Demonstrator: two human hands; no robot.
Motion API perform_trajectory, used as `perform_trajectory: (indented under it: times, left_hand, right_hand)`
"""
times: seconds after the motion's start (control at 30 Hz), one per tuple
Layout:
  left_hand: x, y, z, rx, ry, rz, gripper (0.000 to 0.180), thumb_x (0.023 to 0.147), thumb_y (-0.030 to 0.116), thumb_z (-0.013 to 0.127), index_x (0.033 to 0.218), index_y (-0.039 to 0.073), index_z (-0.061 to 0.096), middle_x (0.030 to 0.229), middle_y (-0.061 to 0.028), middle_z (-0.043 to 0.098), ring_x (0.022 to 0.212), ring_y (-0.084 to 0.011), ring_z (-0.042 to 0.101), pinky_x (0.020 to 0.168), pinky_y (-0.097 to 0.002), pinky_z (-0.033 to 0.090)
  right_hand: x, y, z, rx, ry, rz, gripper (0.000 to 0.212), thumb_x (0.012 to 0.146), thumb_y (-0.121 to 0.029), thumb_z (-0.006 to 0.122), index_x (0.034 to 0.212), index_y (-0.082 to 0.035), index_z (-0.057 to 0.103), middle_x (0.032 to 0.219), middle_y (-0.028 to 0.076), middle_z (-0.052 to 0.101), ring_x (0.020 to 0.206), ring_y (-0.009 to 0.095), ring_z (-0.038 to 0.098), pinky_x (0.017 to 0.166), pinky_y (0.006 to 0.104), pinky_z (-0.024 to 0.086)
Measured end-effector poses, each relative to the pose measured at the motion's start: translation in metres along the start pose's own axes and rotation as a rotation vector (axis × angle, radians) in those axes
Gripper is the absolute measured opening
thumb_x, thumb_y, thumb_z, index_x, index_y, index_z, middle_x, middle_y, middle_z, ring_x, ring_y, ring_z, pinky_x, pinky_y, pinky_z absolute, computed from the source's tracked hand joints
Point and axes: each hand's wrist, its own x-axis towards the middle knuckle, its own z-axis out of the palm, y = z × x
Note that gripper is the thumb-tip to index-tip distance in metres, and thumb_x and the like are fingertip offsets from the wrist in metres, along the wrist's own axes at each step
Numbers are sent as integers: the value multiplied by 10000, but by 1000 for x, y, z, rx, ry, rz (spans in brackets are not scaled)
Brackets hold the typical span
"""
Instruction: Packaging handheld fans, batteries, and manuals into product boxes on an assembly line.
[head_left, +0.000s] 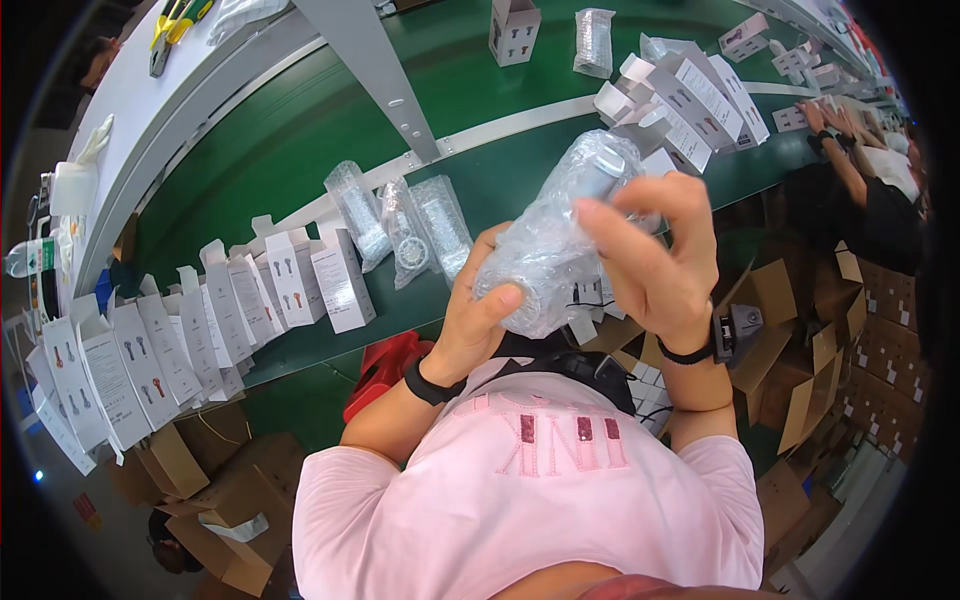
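In front of my chest, my left hand is closed around the lower end of a bubble-wrapped package. A pale, rounded item shows faintly through the clear wrap at its upper end; its exact kind is hard to make out. My right hand is beside that upper end, thumb and forefinger curved and apart, with the fingertips over the wrap. Whether they touch it is unclear. Left of the package, several more bubble-wrapped items lie on the green work surface.
Open white printed boxes stand in a row at left; more boxes lie piled at right. A metal post rises beyond the table edge. Cardboard cartons sit below on the right. Another person's hands work at far right.
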Motion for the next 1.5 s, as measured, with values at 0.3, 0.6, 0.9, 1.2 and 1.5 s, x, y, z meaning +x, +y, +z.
perform_trajectory:
  times: [0.3, 0.6, 0.9, 1.2, 1.5]
  left_hand:
    - [-10, -10, -39, 167, 308, -122, 581, 904, 284, 652, 1380, 41, 424, 1196, -85, 552, 1038, -162, 570, 889, -316, 476]
    - [-27, -4, -83, 395, 338, -74, 449, 946, 167, 597, 1361, 46, 476, 1255, -83, 585, 1090, -161, 566, 910, -293, 472]
    - [-65, -2, -116, 252, 678, -118, 415, 940, 110, 604, 1335, 36, 501, 1270, -106, 583, 1168, -140, 524, 1010, -278, 386]
    - [-46, -5, -121, 349, 616, -136, 432, 936, 152, 605, 1346, 63, 501, 1271, -96, 584, 1112, -165, 561, 955, -305, 446]
    - [2, -2, -80, 537, 287, -219, 490, 919, 115, 632, 1372, 56, 456, 1261, -110, 572, 1114, -172, 553, 984, -328, 433]
  right_hand:
    - [-1, 58, 48, 810, -648, 1079, 411, 835, -359, 717, 1038, -14, 623, 716, 3, 568, 509, 67, 487, 442, 223, 372]
    - [57, 178, 250, 674, -109, 1104, 301, 835, -264, 701, 985, -6, 661, 674, 23, 599, 495, 99, 517, 427, 262, 401]
    - [53, 172, 347, 1124, -148, 822, 345, 883, -332, 653, 1014, -13, 660, 878, 66, 659, 760, 150, 613, 658, 303, 499]
    - [121, 147, 330, 428, -161, 667, 379, 924, -349, 621, 1069, 2, 632, 959, 83, 642, 917, 131, 595, 785, 322, 482]
    - [40, 249, 274, -148, 202, 486, 299, 807, -51, 601, 1103, -37, 560, 1177, 141, 561, 803, 331, 606, 709, 415, 502]
